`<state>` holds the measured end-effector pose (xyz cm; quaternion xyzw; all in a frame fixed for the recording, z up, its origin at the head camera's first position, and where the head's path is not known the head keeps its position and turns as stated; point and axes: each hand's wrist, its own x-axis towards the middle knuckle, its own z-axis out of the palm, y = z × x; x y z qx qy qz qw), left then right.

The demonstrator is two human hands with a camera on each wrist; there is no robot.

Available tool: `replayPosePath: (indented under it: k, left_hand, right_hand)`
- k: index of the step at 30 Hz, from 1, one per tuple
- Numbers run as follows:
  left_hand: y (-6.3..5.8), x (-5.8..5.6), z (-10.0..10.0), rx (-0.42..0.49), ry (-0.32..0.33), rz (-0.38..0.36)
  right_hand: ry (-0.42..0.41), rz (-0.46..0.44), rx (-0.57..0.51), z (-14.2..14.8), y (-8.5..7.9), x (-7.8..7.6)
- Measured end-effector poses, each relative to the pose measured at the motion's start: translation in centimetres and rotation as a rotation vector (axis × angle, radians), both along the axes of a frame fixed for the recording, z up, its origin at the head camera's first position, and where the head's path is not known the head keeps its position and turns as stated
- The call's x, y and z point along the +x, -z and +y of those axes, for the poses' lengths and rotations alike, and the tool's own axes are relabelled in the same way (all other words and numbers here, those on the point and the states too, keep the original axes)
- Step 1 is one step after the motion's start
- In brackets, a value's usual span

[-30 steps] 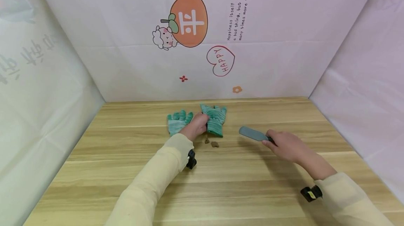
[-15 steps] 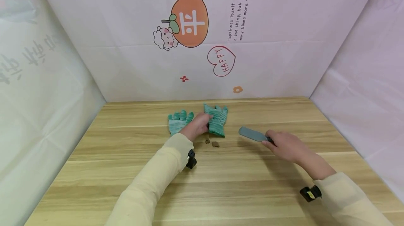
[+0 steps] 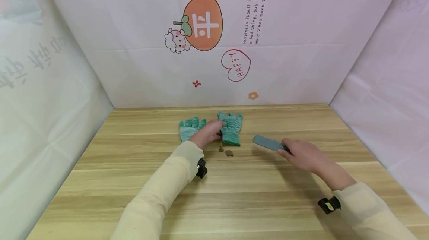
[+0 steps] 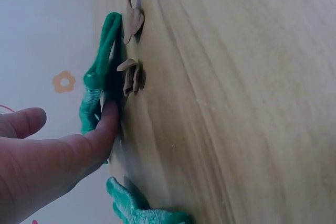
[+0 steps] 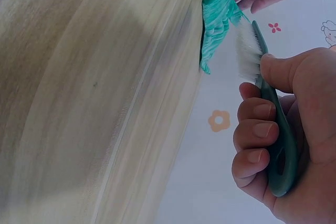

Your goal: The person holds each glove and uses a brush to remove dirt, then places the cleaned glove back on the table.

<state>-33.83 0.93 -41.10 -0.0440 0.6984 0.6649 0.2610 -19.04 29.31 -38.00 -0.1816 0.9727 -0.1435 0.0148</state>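
Two green-and-white knit work gloves lie at the back of the table. My left hand [image 3: 212, 131] is at the left edge of the right-hand glove [image 3: 231, 130], one fingertip touching it. In the left wrist view the thumb [image 4: 23, 123] stands apart from that glove. The other glove [image 3: 188, 132] is partly hidden behind the left hand. Two small curled brown scraps [image 4: 133, 22] lie in front of the cuff. My right hand [image 3: 305, 154] grips a brush by its dark green handle [image 5: 283, 166], held above the table. Its white bristles [image 5: 247, 51] show in the right wrist view.
The wood-grain table [image 3: 234, 202] meets a white printed cloth wall [image 3: 285, 65] at the back. White cloth also hangs along the left and right sides. Each wrist carries a small black camera [image 3: 202, 168].
The right-hand glove has shifted slightly to the right, and its left edge sits further from my left hand. My right hand with the brush stays nearly still.
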Motion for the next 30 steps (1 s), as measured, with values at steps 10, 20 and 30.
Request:
replayPosePath:
  k: [10,20,30]
  left_hand:
    - [-0.6,0.0,-1.4,-0.039,0.006,0.037]
    - [-0.7,0.2,-2.7,0.013,-0.037,0.019]
    - [-1.1,0.3,-3.4,0.069,0.009,0.032]
  right_hand:
    - [-0.018,-0.001,0.005,-0.4,-0.1,-0.2]
    - [-0.021,-0.015,0.0,-0.8,-0.1,-0.3]
    - [-0.022,-0.004,-0.008,-0.9,-0.1,-0.3]
